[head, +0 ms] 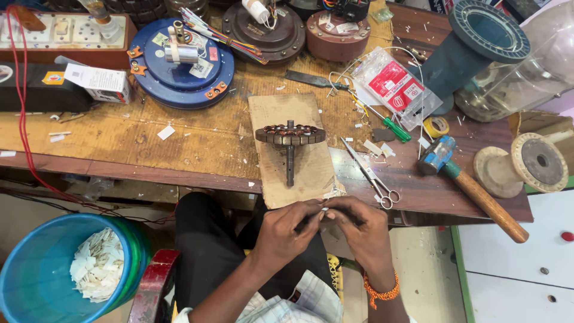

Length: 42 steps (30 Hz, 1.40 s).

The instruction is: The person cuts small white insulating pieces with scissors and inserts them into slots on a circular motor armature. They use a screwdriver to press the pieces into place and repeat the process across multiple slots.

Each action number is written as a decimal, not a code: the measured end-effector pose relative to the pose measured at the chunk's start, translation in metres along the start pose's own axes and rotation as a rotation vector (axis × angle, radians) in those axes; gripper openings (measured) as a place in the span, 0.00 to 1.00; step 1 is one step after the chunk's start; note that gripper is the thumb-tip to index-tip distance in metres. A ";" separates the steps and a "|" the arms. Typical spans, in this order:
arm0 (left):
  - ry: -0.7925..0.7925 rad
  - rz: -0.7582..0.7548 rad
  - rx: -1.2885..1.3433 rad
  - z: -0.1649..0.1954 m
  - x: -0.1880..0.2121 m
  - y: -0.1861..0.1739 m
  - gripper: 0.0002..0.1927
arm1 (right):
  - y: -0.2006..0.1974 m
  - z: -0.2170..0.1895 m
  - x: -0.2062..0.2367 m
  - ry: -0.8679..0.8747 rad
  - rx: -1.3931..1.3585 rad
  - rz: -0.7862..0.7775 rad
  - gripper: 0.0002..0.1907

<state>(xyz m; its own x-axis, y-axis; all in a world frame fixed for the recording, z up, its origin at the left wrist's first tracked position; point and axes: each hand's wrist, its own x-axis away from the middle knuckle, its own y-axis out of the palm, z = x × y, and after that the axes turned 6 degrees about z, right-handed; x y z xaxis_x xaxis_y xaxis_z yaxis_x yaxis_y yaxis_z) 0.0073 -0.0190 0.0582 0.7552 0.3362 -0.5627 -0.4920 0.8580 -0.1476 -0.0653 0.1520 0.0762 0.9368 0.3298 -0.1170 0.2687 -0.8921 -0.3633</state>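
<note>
The long scarred wooden worktop (179, 140) carries a brown wound stator on its steel shaft (290, 139), laid on cardboard at twelve o'clock from the hands, within easy reach. Left hand (287, 230) and right hand (359, 230) meet fingertip to fingertip, pinched nearly closed on a small pale paper strip (324, 209).

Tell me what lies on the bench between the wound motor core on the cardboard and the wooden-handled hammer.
In the head view, steel scissors lie between the wound motor core and the wooden-handled hammer, with small white scraps scattered around them.
</note>
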 end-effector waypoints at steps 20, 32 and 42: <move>-0.097 0.053 -0.012 0.013 -0.007 0.024 0.09 | 0.006 0.064 -0.005 -0.133 -0.409 0.019 0.15; -0.075 -0.013 -0.031 0.018 -0.018 0.011 0.06 | 0.012 0.024 -0.004 -0.437 0.127 0.283 0.10; -0.686 -0.036 0.396 -0.011 0.006 0.017 0.07 | 0.003 0.017 -0.003 -0.509 0.140 0.110 0.09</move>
<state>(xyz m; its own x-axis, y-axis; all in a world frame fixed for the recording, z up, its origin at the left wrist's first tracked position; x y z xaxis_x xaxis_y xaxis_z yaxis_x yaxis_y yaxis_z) -0.0012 -0.0069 0.0439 0.9294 0.3595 0.0832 -0.3690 0.9039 0.2165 -0.0713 0.1530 0.0597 0.7213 0.3760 -0.5817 0.1102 -0.8915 -0.4395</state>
